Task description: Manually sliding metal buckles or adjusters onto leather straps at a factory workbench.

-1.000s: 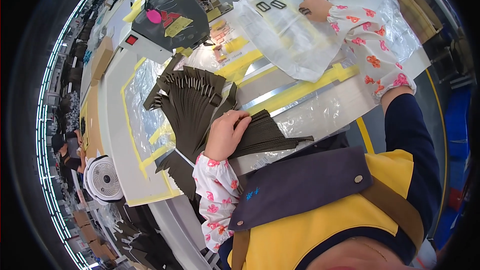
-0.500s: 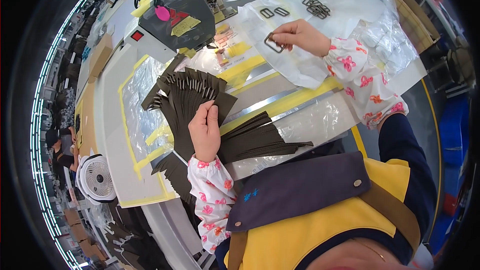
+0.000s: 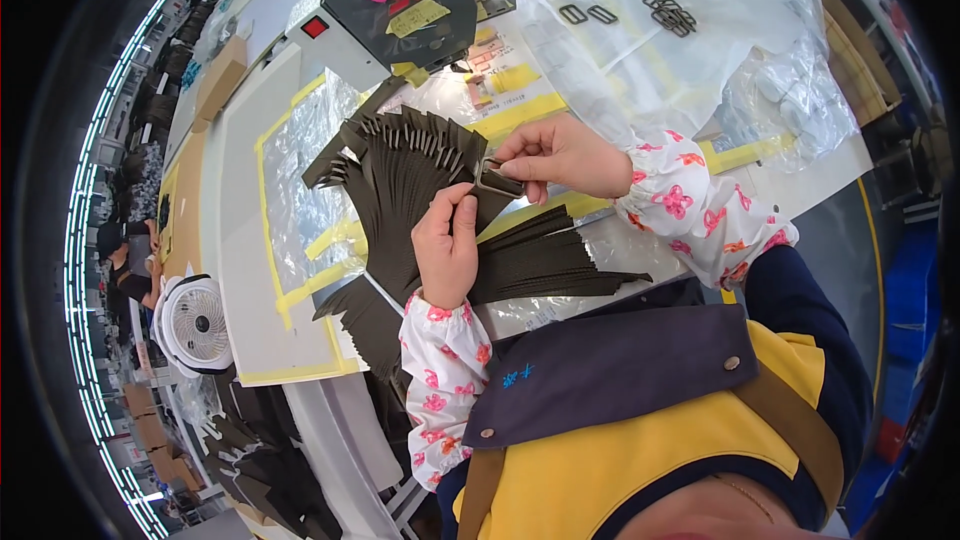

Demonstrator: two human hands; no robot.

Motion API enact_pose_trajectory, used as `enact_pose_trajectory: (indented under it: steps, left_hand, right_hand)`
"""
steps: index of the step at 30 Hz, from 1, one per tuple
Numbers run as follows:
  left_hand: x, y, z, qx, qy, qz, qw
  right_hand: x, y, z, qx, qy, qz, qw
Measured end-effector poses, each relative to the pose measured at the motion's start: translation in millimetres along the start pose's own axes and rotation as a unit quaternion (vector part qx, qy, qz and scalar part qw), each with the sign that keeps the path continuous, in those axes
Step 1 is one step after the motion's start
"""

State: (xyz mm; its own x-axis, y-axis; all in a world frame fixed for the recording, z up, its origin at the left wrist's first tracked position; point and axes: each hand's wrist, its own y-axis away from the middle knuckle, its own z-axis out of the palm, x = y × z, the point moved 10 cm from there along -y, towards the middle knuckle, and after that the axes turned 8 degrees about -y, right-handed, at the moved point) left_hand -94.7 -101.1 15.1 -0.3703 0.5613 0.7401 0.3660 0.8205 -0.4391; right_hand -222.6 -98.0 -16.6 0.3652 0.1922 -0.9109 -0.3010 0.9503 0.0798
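While the left hand (image 3: pixel 447 245) pinches one dark strap upright, the right hand (image 3: pixel 560 155) grips a small rectangular metal buckle (image 3: pixel 497 180) at that strap's tip, just above the fanned strap pile (image 3: pixel 420 180). Behind the pile: grey machine (image 3: pixel 400 0) with red square switch, pink oval and yellow labels. Right of it, a clear plastic bag (image 3: pixel 650 50) holds what look like more buckles. Left of the pile, a white fan (image 3: pixel 195 325).
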Motion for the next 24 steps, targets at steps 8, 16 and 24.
enact_pose_trajectory:
  steps: [8, 16, 24]
  left_hand:
    - [10.3, 0.0, -4.1, -0.006, 0.059, -0.032, 0.998]
    - [29.1, 9.4, -21.8, 0.0, -0.068, 0.046, 0.997]
    - [-15.0, 21.6, -21.3, -0.066, -0.135, -0.08, 0.985]
  right_hand:
    - [18.3, -5.2, 15.2, 0.007, 0.106, 0.015, 0.994]
    - [18.9, -22.3, 29.2, -0.026, 0.234, -0.06, 0.97]
    - [59.6, -33.2, 30.8, -0.053, 0.135, 0.047, 0.988]
